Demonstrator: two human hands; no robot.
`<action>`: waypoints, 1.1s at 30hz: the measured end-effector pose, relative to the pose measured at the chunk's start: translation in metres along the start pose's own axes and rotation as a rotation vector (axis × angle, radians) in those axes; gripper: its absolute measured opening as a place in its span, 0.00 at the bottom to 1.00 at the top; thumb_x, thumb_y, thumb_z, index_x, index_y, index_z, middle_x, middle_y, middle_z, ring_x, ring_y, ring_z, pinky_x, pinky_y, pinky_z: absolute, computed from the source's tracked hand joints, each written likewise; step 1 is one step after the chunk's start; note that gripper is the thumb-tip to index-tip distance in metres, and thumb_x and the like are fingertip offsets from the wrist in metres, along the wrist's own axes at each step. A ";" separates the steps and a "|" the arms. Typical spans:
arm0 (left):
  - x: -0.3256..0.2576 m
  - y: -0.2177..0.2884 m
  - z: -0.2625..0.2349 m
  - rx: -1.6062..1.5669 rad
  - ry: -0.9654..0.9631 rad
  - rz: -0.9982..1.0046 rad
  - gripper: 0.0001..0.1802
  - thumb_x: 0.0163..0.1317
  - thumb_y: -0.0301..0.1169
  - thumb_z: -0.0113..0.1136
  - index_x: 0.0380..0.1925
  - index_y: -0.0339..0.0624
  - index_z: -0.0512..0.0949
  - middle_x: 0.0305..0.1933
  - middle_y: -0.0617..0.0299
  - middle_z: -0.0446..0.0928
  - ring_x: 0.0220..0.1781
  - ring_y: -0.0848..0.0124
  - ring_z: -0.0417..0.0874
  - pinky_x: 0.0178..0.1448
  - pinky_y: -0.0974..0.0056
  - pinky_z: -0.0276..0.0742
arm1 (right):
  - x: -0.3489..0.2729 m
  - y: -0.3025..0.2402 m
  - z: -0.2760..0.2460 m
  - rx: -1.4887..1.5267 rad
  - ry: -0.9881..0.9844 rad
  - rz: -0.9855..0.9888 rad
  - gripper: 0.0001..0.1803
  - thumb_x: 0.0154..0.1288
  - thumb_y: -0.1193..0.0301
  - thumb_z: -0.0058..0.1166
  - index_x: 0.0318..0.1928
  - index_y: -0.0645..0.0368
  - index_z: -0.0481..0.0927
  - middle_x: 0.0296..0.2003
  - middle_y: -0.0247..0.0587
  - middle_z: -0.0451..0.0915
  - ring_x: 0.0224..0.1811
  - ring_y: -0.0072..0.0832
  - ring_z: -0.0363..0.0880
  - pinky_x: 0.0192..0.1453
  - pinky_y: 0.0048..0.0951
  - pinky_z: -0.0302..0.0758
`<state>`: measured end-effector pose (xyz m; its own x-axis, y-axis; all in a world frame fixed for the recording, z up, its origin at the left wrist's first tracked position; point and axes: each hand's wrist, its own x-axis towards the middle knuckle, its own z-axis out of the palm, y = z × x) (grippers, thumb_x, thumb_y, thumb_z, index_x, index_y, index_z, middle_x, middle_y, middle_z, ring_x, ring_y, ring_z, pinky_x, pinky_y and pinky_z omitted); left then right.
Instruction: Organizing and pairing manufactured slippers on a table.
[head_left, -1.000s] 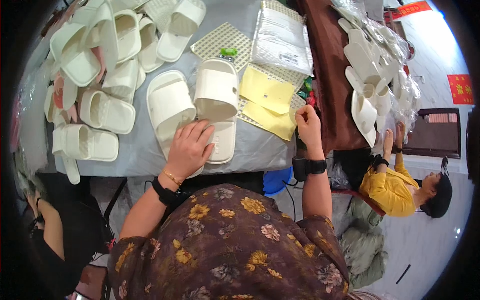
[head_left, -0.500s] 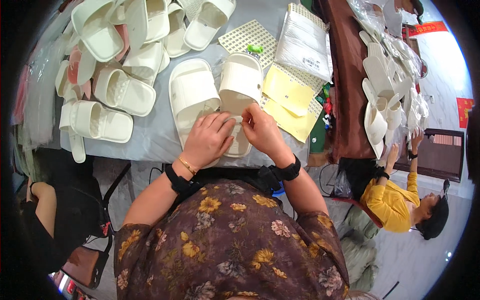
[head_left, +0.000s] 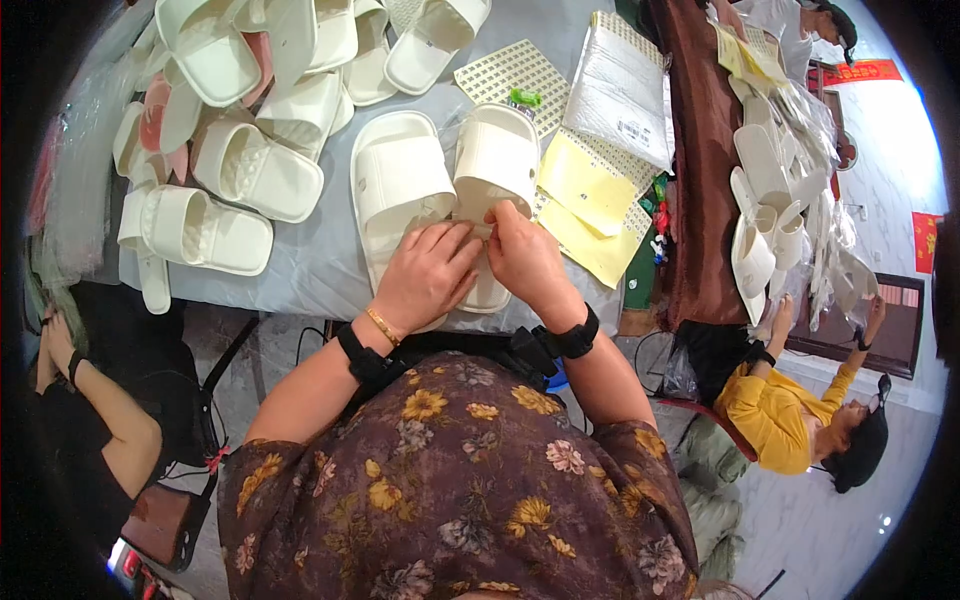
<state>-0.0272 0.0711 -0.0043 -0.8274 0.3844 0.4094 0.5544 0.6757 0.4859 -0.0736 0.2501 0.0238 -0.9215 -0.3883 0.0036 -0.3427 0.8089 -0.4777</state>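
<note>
your left hand (head_left: 428, 272) and your right hand (head_left: 525, 256) meet at the centre of the view, over a pair of white slide sandals lying side by side on the grey bench (head_left: 310, 275). the left sandal (head_left: 400, 185) lies toe toward 12 o'clock, and your left hand covers its heel end. the right sandal (head_left: 497, 160) is just beside it, touching or nearly touching along the inner edge. your right hand rests on its lower half.

the fingertips of both hands come together between the two sandals. both grips look narrow, pinched on something small there, but it is hidden under the fingers and i cannot tell what it is.

at 10 to 12 o'clock from your hands there is a heap of more white sandals (head_left: 255, 110), some upside down and some showing a pink inner side. at 2 o'clock lie yellow paper sheets (head_left: 585, 190), and above them a white padded bag (head_left: 620, 95) on a patterned sheet (head_left: 510, 70). a small green object (head_left: 524, 98) sits at the toe of the right sandal.

at 4 o'clock another person in a yellow shirt (head_left: 780, 420) sits below a brown bench (head_left: 700, 150) with more sandals.
</note>
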 end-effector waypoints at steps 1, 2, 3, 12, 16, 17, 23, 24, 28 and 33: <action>0.000 0.000 0.000 0.015 0.000 0.009 0.22 0.58 0.34 0.64 0.52 0.42 0.77 0.58 0.55 0.75 0.61 0.59 0.74 0.63 0.55 0.68 | 0.000 -0.002 0.000 0.001 0.000 0.000 0.12 0.61 0.76 0.54 0.45 0.60 0.72 0.33 0.51 0.82 0.35 0.50 0.83 0.38 0.47 0.77; -0.001 0.000 0.001 0.030 0.000 0.017 0.21 0.58 0.34 0.64 0.52 0.42 0.77 0.58 0.55 0.75 0.62 0.59 0.74 0.63 0.55 0.68 | 0.001 -0.004 0.000 -0.044 0.000 0.003 0.13 0.61 0.76 0.55 0.46 0.60 0.72 0.34 0.51 0.82 0.35 0.51 0.83 0.38 0.48 0.78; -0.001 0.000 0.001 0.031 0.000 0.017 0.21 0.58 0.34 0.64 0.52 0.42 0.77 0.58 0.55 0.75 0.62 0.59 0.74 0.63 0.55 0.68 | 0.001 -0.006 0.001 -0.088 0.002 0.006 0.14 0.60 0.75 0.55 0.47 0.60 0.72 0.35 0.52 0.82 0.36 0.51 0.83 0.39 0.48 0.78; 0.002 0.002 -0.001 0.061 0.036 0.041 0.17 0.57 0.34 0.64 0.48 0.44 0.80 0.54 0.57 0.77 0.58 0.61 0.76 0.59 0.57 0.70 | -0.011 0.007 -0.003 0.002 0.141 0.141 0.15 0.61 0.73 0.57 0.47 0.60 0.72 0.35 0.50 0.82 0.34 0.47 0.83 0.37 0.46 0.78; 0.002 0.002 0.001 0.085 0.019 0.049 0.20 0.57 0.34 0.64 0.51 0.48 0.79 0.56 0.58 0.75 0.57 0.61 0.75 0.59 0.57 0.70 | -0.029 0.015 -0.005 0.097 0.178 0.225 0.13 0.63 0.73 0.58 0.47 0.59 0.74 0.30 0.47 0.81 0.30 0.43 0.82 0.35 0.42 0.78; 0.002 0.003 0.001 0.086 -0.006 0.043 0.23 0.57 0.33 0.65 0.54 0.50 0.79 0.57 0.58 0.73 0.58 0.60 0.74 0.60 0.56 0.69 | -0.033 0.018 -0.003 0.164 0.203 0.253 0.12 0.63 0.73 0.58 0.46 0.60 0.74 0.27 0.46 0.80 0.29 0.42 0.82 0.34 0.40 0.77; 0.010 0.006 -0.003 0.099 -0.090 0.018 0.23 0.56 0.32 0.64 0.54 0.50 0.80 0.57 0.57 0.74 0.58 0.58 0.74 0.61 0.55 0.68 | -0.048 0.033 0.011 0.337 0.260 0.273 0.09 0.64 0.75 0.59 0.43 0.64 0.76 0.24 0.41 0.79 0.24 0.27 0.76 0.31 0.29 0.74; 0.010 0.005 -0.005 0.105 -0.092 0.018 0.23 0.56 0.32 0.64 0.54 0.50 0.80 0.57 0.57 0.74 0.58 0.58 0.74 0.61 0.55 0.68 | -0.050 0.034 0.014 0.355 0.258 0.270 0.09 0.65 0.75 0.58 0.43 0.64 0.76 0.24 0.42 0.79 0.24 0.28 0.77 0.31 0.30 0.75; 0.000 0.002 -0.016 0.009 -0.018 -0.032 0.21 0.56 0.33 0.65 0.51 0.45 0.81 0.57 0.53 0.75 0.57 0.54 0.74 0.62 0.52 0.68 | -0.052 0.039 0.022 0.346 0.351 0.198 0.08 0.65 0.75 0.58 0.43 0.64 0.76 0.25 0.43 0.80 0.26 0.28 0.79 0.33 0.30 0.76; -0.007 0.008 -0.020 0.058 0.031 -0.210 0.23 0.59 0.38 0.65 0.55 0.45 0.79 0.59 0.45 0.72 0.62 0.47 0.70 0.64 0.49 0.66 | -0.055 0.037 0.028 0.325 0.401 0.205 0.07 0.65 0.72 0.59 0.41 0.60 0.78 0.29 0.48 0.82 0.29 0.41 0.82 0.34 0.37 0.78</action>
<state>-0.0156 0.0613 0.0120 -0.9207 0.2123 0.3275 0.3628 0.7747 0.5179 -0.0300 0.2892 -0.0186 -0.9824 0.0124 0.1863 -0.1340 0.6480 -0.7498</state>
